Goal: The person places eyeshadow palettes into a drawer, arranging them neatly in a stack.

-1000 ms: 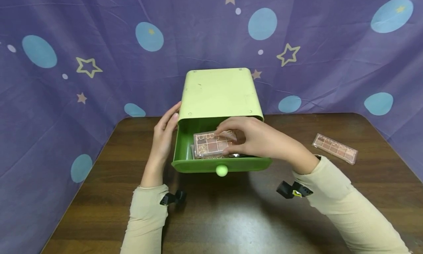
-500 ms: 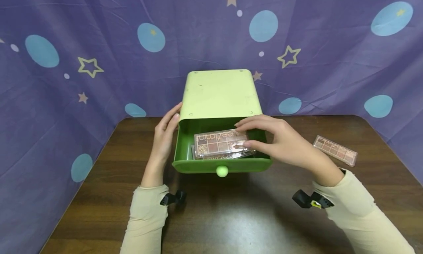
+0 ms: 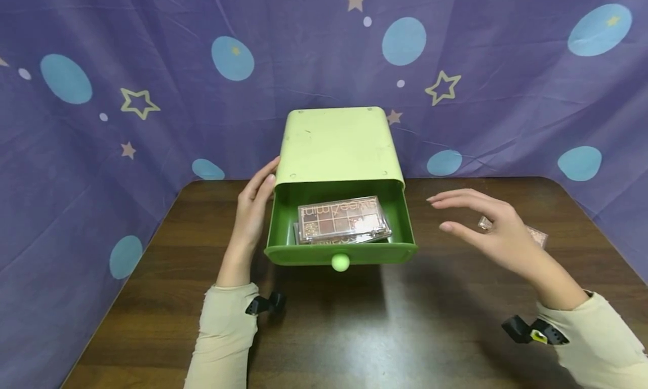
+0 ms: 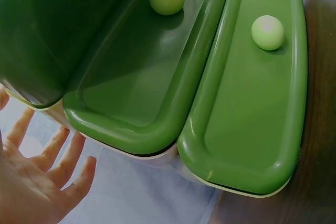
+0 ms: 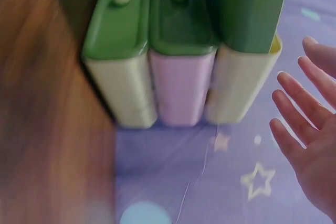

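Note:
A cabinet (image 3: 339, 141) with a pale yellow-green shell stands near the back of the table, its top green drawer (image 3: 304, 255) pulled out. Inside lie eyeshadow palettes with clear lids, the upper eyeshadow palette (image 3: 336, 220) stacked slightly askew over another. My left hand (image 3: 250, 209) rests against the cabinet's left side, fingers extended along it. My right hand (image 3: 498, 231) hovers over the table to the right of the drawer, fingers apart and holding nothing. Partly hidden behind it is a single eyeshadow palette (image 3: 538, 236) on the table.
Two closed drawers with round knobs, a middle drawer (image 4: 142, 77) and a bottom drawer (image 4: 247, 93), sit under the pulled-out one. A purple patterned curtain (image 3: 324, 51) hangs behind the brown wooden table (image 3: 324, 333).
My right hand has let go of the upper palette in the drawer and moved right, toward the palette on the table. My left hand has stayed at the cabinet's side.

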{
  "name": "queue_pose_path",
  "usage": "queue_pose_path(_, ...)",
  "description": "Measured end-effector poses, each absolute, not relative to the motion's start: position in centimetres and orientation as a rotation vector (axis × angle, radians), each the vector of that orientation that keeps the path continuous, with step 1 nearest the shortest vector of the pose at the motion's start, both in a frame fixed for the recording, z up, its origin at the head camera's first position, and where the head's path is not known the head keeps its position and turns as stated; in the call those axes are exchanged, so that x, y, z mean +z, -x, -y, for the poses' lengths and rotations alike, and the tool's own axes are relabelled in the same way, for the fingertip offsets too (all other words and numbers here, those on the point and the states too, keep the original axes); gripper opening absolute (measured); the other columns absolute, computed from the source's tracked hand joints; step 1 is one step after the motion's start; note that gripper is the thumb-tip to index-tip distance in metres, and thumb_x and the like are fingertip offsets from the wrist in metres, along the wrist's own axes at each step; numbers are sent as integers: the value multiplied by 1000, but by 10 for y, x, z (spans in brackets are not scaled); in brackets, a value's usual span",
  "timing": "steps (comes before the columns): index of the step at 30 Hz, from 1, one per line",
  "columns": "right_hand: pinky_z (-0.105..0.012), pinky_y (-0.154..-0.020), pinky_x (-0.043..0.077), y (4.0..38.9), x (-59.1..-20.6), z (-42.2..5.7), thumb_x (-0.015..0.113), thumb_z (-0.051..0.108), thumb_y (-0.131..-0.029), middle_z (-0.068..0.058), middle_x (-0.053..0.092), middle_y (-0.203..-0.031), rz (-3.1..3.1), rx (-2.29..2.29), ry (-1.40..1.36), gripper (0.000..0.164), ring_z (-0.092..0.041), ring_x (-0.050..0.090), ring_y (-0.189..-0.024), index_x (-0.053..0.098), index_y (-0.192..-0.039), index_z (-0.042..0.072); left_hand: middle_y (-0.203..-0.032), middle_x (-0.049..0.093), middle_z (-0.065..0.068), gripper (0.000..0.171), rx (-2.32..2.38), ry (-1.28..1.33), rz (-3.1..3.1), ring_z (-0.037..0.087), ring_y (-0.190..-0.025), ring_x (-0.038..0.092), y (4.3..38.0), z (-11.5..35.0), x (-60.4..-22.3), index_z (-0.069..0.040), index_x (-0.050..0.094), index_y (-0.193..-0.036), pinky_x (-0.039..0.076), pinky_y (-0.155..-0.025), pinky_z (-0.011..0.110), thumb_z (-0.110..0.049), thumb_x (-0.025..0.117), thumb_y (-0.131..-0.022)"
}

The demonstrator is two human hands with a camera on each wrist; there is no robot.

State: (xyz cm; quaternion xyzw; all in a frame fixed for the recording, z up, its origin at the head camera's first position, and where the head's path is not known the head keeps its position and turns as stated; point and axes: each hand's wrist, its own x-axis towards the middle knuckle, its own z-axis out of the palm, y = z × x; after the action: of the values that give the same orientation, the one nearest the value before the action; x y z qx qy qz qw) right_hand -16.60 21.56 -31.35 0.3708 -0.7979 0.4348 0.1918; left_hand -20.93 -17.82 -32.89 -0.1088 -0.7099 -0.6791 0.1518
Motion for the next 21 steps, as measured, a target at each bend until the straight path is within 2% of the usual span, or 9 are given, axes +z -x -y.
queue_pose_path(5, -19, -99, 39, 160, -324, -243, 76, -14, -76, -5, 68, -120, 2369, 1205, -862, 48, -12, 58, -117, 71, -117, 9, -140, 56, 6, 41, -1945, 315, 2032, 14, -118, 53, 210, 179, -329, -10, 53, -144, 44, -91, 27, -22, 49, -104)
queue_pose_path(12, -14, -90, 46, 163, -351, -280, 71, -17, -81, -11, 67, -119, 2383, 1373, -660, 40, -9, 62, -108, 68, -118, -3, -141, 55, 5, 41, -1925, 316, 2048, 14, -121, 52, 211, 182, -331, -11, 53, -144, 42, -94, 29, -23, 48, -105)
queue_pose_path(14, -12, -87, 47, 165, -359, -290, 72, -15, -81, -10, 67, -119, 2390, 1359, -605, 39, -7, 63, -106, 68, -118, -4, -142, 55, 5, 41, -1920, 316, 2058, 14, -122, 51, 212, 182, -331, -11, 53, -144, 42, -97, 29, -23, 48, -105)
queue_pose_path(18, -10, -80, 47, 168, -371, -308, 74, -7, -85, -1, 68, -120, 2459, 1322, -461, 36, -2, 62, -102, 70, -119, 2, -143, 54, 4, 42, -1922, 318, 2066, 14, -124, 50, 211, 182, -331, -12, 53, -145, 41, -99, 31, -24, 48, -105)
queue_pose_path(21, -9, -73, 45, 167, -378, -321, 76, 2, -86, 14, 67, -117, 2523, 1265, -346, 34, 2, 61, -95, 71, -119, 7, -143, 54, 3, 42, -1918, 327, 2072, 14, -125, 50, 211, 181, -332, -12, 52, -145, 41, -101, 32, -25, 48, -105)
